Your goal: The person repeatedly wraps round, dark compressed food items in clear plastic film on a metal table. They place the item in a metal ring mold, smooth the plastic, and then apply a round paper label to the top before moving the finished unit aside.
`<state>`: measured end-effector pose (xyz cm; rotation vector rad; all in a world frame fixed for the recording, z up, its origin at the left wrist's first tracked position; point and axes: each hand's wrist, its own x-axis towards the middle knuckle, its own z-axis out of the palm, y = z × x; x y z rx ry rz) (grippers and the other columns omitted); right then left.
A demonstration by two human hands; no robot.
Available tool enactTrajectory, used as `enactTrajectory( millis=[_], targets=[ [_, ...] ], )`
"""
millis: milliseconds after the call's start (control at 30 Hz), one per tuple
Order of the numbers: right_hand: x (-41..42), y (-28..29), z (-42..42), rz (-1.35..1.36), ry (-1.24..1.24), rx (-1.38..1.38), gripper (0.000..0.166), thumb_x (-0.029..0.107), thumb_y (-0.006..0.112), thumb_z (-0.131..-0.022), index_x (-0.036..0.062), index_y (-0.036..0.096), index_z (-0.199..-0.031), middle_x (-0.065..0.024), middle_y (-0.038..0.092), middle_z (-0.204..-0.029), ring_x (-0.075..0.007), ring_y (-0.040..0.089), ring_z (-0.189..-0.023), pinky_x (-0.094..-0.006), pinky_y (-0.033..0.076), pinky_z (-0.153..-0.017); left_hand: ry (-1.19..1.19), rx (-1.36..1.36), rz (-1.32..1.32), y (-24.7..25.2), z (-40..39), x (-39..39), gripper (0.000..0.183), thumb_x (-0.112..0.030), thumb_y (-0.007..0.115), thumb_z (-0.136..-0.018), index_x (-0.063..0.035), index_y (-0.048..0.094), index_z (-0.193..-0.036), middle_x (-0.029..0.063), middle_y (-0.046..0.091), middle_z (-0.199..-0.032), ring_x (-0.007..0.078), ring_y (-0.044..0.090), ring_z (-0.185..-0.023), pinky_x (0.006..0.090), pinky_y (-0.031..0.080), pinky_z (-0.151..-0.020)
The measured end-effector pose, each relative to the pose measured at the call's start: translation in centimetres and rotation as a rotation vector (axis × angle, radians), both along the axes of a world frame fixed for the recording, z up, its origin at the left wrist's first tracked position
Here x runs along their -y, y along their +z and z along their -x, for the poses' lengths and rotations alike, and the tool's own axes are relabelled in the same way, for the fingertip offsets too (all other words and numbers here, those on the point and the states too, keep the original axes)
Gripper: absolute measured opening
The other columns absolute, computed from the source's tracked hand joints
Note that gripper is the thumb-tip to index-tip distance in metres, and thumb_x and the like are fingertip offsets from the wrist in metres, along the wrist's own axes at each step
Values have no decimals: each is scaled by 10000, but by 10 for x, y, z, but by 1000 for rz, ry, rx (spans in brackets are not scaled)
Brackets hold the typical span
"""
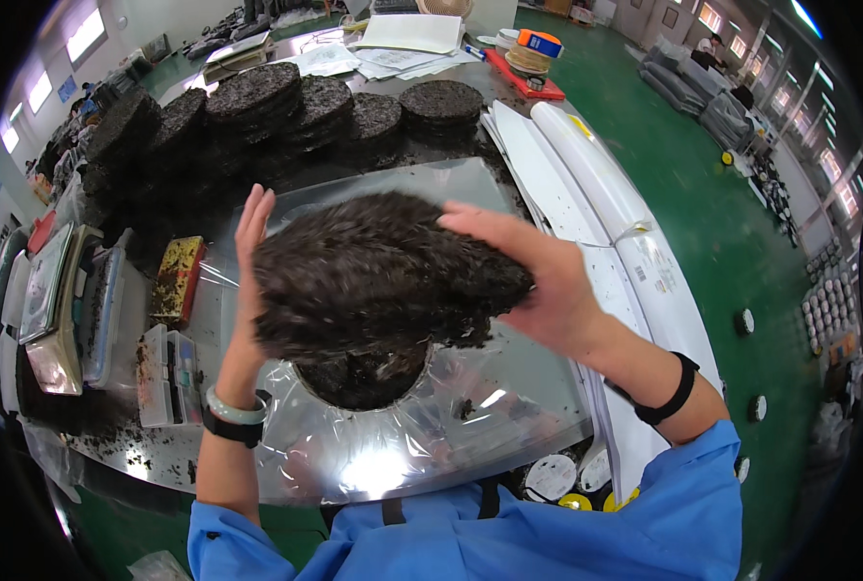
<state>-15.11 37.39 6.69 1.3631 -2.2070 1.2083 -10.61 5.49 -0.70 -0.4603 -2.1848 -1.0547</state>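
Note:
Between my two hands is a thick dark bundle of what looks like dried seaweed (373, 279), tilted and blurred by motion. My left hand (250, 269) presses flat along its left side, fingers pointing up. With the thumb and fingers spread, my right hand (548, 287) grips its right end. Right below, partly hidden by the bundle, is a round patch of dark seaweed (366, 381) on clear plastic film (315, 450). The film is wrinkled and shiny, and a few dark crumbs (466, 410) lie on it.
Stacks of round seaweed cakes (253, 102) line the table's back. At left are a scale (57, 312), a plastic box (112, 319), a yellow-red box (177, 279) and a small clear organiser (157, 378). White rolls (591, 174) lie right; tape rolls (529, 58) stand behind.

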Motion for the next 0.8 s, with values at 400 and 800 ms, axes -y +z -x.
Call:
enactTrajectory(
  millis=[400, 800],
  targets=[
    [53, -111, 5, 226, -63, 1342, 854, 351, 797, -894, -80, 322, -1458, -216, 571, -1331, -232, 580, -1203, -354, 483, -1013, 136, 640, -588, -55, -47, 11, 806, -320, 712, -969, -97, 272, -1607, 148, 460, -1516, 246, 507, -1323, 358, 395, -1124],
    [67, -134, -25, -5, -202, 847, 713, 197, 643, -983, -67, 265, -1527, -250, 402, -1455, -343, 447, -1344, -409, 348, -1142, 231, 668, -137, -40, -64, 2, 672, -280, 704, -951, -121, 436, -1546, 179, 583, -1343, 305, 594, -1220, 382, 448, -1057]
  ],
)
